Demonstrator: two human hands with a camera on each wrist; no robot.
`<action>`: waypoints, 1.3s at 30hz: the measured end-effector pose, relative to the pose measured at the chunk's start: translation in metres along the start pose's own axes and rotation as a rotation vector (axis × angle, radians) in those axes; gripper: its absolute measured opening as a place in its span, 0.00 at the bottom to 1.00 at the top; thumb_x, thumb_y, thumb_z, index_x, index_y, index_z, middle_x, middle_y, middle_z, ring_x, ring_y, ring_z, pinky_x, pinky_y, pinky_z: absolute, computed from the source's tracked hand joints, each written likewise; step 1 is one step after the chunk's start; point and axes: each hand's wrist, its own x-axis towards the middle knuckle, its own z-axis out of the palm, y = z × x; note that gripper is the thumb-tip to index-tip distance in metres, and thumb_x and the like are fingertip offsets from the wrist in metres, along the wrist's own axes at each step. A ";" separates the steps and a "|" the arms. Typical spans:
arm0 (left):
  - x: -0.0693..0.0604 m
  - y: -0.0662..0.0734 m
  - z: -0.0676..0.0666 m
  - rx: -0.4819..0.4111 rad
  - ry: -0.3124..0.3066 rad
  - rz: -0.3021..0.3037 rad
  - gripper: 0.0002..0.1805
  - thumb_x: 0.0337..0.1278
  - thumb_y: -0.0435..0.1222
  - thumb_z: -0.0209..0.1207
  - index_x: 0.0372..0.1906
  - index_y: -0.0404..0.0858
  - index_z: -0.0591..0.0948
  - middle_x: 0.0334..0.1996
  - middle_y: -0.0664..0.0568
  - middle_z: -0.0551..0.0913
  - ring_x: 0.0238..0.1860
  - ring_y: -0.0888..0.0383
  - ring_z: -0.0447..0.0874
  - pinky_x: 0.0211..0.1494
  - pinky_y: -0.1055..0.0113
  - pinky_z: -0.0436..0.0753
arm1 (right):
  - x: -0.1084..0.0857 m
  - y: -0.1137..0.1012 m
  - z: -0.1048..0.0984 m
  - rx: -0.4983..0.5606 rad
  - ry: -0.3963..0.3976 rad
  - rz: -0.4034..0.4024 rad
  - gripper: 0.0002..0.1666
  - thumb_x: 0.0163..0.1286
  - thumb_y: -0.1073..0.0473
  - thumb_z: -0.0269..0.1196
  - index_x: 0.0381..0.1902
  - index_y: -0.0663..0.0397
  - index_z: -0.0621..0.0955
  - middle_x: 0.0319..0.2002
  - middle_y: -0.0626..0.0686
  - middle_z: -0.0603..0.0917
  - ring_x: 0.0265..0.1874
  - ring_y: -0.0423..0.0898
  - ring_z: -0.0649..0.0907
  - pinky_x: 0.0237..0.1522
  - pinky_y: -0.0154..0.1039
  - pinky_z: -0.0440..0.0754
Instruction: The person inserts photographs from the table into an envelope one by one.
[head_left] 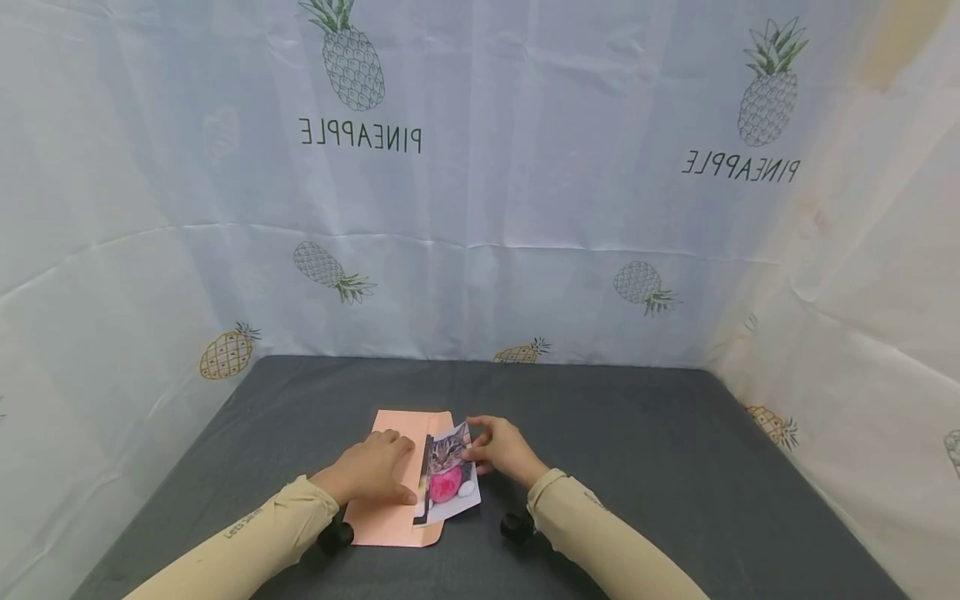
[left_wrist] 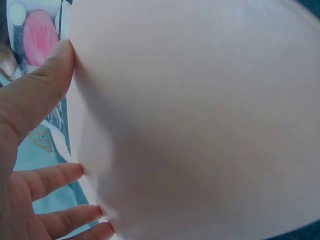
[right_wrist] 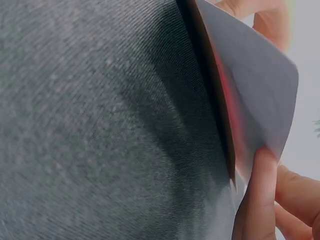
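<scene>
A pink envelope (head_left: 386, 523) lies on the dark table in the head view and fills much of the left wrist view. My left hand (head_left: 375, 468) rests on it, fingers spread, with thumb and fingertips touching near its open edge. A photo card of a cat with a pink round shape (head_left: 447, 482) lies at that open side, overlapping the flap. Whether its left end is inside the envelope, I cannot tell. My right hand (head_left: 504, 450) pinches the card's right edge between thumb and fingers. The card's pale back (right_wrist: 260, 85) shows lifted off the cloth in the right wrist view.
A dark grey cloth (head_left: 600, 433) covers the table. White curtains with pineapple prints (head_left: 480, 183) stand around its back and sides. Small black devices (head_left: 516, 527) sit under both wrists, near the tabletop.
</scene>
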 end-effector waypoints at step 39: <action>0.000 0.000 0.000 -0.017 -0.011 -0.014 0.44 0.32 0.57 0.75 0.57 0.37 0.77 0.59 0.40 0.74 0.59 0.43 0.73 0.59 0.44 0.75 | -0.028 -0.002 0.010 0.175 -0.124 -0.005 0.37 0.56 0.76 0.67 0.65 0.65 0.71 0.35 0.57 0.78 0.25 0.44 0.83 0.30 0.41 0.86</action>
